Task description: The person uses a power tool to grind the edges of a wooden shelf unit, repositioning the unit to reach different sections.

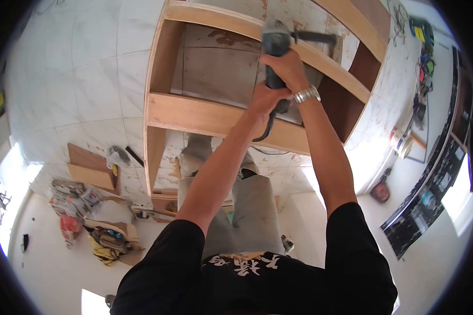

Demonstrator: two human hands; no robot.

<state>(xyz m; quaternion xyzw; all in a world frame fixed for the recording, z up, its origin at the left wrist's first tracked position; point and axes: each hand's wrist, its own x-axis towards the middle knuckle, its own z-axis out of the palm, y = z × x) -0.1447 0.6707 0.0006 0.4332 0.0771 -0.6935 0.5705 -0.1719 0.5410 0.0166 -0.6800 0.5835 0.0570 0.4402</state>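
Note:
An angle grinder (pixel 276 43) lies head-away over a wooden frame (pixel 205 113), its head at one of the far rails. My right hand (pixel 289 68), with a metal watch on the wrist, wraps round the grinder's body. Behind it, my left hand (pixel 269 97) grips the rear end, near where the black cord (pixel 268 128) leaves. The black side handle (pixel 316 37) sticks out to the right with no hand on it. The head's front looks blurred, and the disc cannot be made out clearly.
Rails and dark side panels form open bays in the frame, which stands on a stained tiled floor (pixel 89 79). Wood offcuts (pixel 92 170), bags and a tool bag (pixel 110 236) lie to the left. A white bucket (pixel 401 143) and cables are at the right.

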